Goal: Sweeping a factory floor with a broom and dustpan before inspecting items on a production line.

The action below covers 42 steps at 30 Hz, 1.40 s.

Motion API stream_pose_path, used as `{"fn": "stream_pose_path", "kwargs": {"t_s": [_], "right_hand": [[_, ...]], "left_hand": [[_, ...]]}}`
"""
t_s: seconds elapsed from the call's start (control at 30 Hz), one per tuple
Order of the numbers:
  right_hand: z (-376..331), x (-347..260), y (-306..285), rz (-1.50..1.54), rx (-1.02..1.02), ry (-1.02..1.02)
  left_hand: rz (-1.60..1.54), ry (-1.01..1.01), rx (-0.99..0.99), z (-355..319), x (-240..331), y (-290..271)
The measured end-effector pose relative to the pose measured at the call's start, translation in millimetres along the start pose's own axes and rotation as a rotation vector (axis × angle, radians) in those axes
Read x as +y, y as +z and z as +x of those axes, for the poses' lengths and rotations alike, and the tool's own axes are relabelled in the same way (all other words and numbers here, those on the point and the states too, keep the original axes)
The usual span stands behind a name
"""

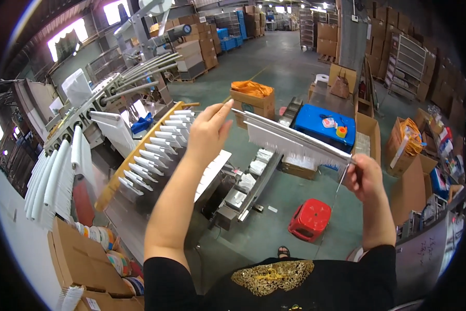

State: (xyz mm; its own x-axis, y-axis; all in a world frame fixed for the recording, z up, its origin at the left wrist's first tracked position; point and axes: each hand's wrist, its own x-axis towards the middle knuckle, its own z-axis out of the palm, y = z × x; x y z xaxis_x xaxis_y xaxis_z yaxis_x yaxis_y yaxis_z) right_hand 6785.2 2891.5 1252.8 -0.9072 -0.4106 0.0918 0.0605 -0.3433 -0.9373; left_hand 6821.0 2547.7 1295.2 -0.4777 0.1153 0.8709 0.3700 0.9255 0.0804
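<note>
Below both hands sits the big machine w/ a slanted wooden rack (120,173) of white bristle pieces, under and to the left of the left hand (208,130); red stool (310,218) on the floor below the right hand (365,176). Held up btwn the hands: a long thin metal rod w/ white bristle fringe (290,140), left fingertips pinched on one end, right hand closed on the other. Prob. light, rod stiff but fringe soft and easily bent, so best gripped at the bare ends, not the bristles.

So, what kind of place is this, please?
Probably a factory or warehouse floor. Stacked cartons line a wide concrete aisle, a machine with long rollers stands at the left, and both hands hold up a long metal strip fringed with white fibres.
</note>
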Motion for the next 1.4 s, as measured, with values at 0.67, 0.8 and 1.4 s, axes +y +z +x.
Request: {"fn": "stream_pose_path", "kwargs": {"t_s": [0.67,0.8,1.4], "right_hand": [[36,-14,58,0.013,-0.27,-0.645],[49,-26,78,0.084,-0.231,-0.622],[109,-59,153,0.123,-0.259,-0.593]], "left_hand": [[-0.918,-0.57,0.362,-49,10,-18],[-1.113,-0.411,0.338,-28,-6,-38],[-1.098,-0.473,0.455,31,-67,-62]]}}
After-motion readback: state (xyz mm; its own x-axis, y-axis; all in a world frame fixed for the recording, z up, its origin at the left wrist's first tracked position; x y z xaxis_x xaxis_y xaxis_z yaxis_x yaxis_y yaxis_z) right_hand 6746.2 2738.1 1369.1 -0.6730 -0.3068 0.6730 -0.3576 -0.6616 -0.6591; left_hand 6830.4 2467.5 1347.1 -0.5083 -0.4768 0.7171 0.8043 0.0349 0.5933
